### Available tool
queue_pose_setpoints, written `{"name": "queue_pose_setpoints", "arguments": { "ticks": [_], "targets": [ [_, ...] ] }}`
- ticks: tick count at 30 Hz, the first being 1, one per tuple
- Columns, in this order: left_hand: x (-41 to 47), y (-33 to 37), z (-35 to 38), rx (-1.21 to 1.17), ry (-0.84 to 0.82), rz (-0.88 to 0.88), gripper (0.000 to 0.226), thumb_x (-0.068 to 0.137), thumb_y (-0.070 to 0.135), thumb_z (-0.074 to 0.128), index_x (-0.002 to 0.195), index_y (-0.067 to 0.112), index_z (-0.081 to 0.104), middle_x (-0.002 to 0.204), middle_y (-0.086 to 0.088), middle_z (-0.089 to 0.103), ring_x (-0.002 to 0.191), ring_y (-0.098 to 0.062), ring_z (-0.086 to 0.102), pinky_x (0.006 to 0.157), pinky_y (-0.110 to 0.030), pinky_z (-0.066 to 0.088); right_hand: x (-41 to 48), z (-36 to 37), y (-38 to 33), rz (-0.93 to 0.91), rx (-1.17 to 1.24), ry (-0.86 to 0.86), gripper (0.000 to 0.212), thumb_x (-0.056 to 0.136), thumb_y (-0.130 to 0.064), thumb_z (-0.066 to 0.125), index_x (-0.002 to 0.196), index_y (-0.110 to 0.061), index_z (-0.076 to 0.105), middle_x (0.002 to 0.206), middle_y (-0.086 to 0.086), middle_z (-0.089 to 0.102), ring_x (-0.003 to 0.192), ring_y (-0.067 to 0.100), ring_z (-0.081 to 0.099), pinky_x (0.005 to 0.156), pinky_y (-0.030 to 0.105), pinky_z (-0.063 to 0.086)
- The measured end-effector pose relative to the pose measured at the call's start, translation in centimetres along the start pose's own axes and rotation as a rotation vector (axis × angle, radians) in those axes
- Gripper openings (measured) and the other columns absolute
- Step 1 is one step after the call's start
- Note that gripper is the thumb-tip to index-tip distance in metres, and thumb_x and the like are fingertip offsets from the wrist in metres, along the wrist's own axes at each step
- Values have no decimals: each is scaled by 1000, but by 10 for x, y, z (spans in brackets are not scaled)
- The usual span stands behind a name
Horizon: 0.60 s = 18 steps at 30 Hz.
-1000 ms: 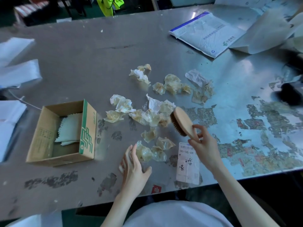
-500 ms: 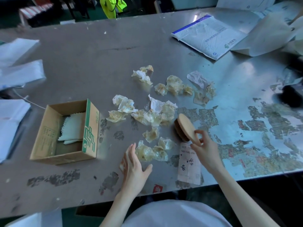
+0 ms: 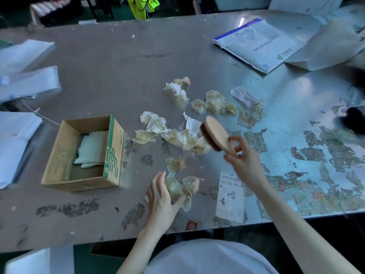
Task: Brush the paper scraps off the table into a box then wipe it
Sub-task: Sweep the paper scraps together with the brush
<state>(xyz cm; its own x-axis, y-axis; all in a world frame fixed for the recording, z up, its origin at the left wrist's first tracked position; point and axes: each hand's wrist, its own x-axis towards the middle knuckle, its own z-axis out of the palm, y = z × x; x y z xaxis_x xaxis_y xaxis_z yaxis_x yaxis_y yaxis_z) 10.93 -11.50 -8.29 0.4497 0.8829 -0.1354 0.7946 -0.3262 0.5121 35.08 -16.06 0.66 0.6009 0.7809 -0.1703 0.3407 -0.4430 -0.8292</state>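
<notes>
— Wooden brush (image 3: pixel 215 133), pinched at its near end by the right hand (image 3: pixel 243 161), bristles on the scraps (image 3: pixel 183 137) just left of its fingertips (image 3: pixel 233 139).
— And the left hand (image 3: pixel 160 196)?
— Fingers (image 3: pixel 158 180) straight, thumb spread, resting against the nearest scraps (gripping nothing).
— Sweeping stage, then?
— I judged so. The box (image 3: pixel 59 161) stood open, well left of both hands, a cloth (image 3: pixel 92 147) inside. The next stroke called for a leftward push toward it.
</notes>
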Motion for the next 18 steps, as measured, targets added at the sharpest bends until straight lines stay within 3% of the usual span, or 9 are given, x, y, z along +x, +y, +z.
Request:
{"name": "queue_pose_setpoints", "arguments": {
  "ticks": [4,7,10,12,14,18],
  "targets": [
    [-1,-2,-3,-18,14,3,88,81,53,62,146,19,12,149,-5,19,137,-26,24,104,-47,26,32,-12,-9,56,57,174,45,81,-4,60,123,-18,52,79,-8,52,58,11,49,41,17,35],
    [-2,-3,-3,-37,12,-4,88,81,55,59,146,20,11,150,-3,16,137,-24,22,105,-46,24,49,-11,-9,89,10,192,45,80,-5,58,123,-19,51,87,4,59,57,12,49,41,20,32],
    [-2,-3,-3,-51,17,-2,87,82,53,60,146,20,12,150,-3,16,138,-24,22,105,-47,24,53,-1,-5,93,-81,116,47,78,-3,58,123,-15,51,100,8,60,58,13,53,45,24,36],
    [-2,-2,-4,-52,20,4,87,81,54,59,147,19,13,150,-3,17,138,-24,22,104,-46,24,48,9,2,88,-151,31,48,76,-5,60,122,-15,51,106,13,63,71,25,60,57,32,48],
    [-2,-2,-4,-52,26,7,88,79,58,55,146,18,15,150,-4,18,138,-24,23,104,-46,25,39,19,8,73,-211,-34,48,76,-7,60,122,-17,49,108,16,63,84,31,59,68,38,49],
    [1,-7,-2,-42,47,0,87,79,51,63,145,15,20,148,-7,24,136,-27,28,101,-48,28,23,30,9,16,-211,-110,49,77,-7,59,123,-18,47,107,15,63,84,30,57,66,37,47]
  ]
}}
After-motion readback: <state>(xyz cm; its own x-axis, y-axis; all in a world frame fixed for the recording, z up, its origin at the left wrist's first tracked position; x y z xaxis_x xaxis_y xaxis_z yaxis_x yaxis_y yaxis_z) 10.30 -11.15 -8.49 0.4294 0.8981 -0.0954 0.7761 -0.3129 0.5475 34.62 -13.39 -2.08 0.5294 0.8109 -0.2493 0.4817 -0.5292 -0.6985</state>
